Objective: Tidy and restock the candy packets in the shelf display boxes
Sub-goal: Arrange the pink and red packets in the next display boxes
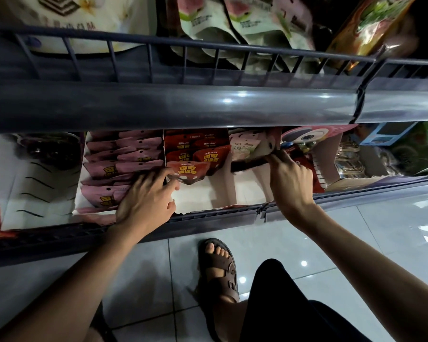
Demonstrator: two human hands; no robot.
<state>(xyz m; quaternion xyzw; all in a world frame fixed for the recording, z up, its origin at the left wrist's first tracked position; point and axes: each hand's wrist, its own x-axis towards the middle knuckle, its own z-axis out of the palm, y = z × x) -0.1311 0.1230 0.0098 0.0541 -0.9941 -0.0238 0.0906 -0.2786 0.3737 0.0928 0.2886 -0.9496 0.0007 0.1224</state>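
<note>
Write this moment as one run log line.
left hand: touches front red packet | right hand: pinches pale packet

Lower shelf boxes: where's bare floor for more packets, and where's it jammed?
Free: the red-packet box has bare white floor between the front red packet, which the left hand touches, and its front edge. The next box has bare floor below the pale packet that the right hand pinches. Crowded: the pink-packet box, filled front to back.

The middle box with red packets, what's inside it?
Red candy packets fill its back; the left hand touches the front packet. Its white floor is bare in front. The shelf rail hides the rest.
</note>
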